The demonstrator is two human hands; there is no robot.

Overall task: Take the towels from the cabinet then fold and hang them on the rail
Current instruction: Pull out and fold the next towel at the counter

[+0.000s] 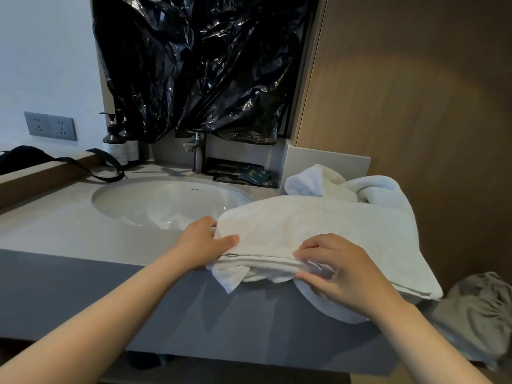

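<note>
Got a white towel [304, 223] here, folded over at the right end of the tabletop [55, 225], just right of the sink [166, 200], with a loose corner drooping over the front lip. Gripping its near-left corner with the left hand [205, 239], thumb on top and fingers tucked under the fold. Pinching the stacked layers along the near edge with the right hand [340, 270], fingers curled down over the hem.

Also spotted a second white towel [374, 189], all bunched up right behind the first and touching it, next to the wooden wall panel [415, 92].

Further back: a faucet [197, 151] behind the sink, some dark sachets [255, 176] just beside it, a crinkly black plastic sheet [207, 65] hanging above.

Over on the left: two dark pump bottles [112, 142], a grey wall outlet [50, 126] and a black strap [105, 167] looping onto the tabletop.

Down at the lower right, below tabletop level, a crumpled grey cloth [476, 314].
</note>
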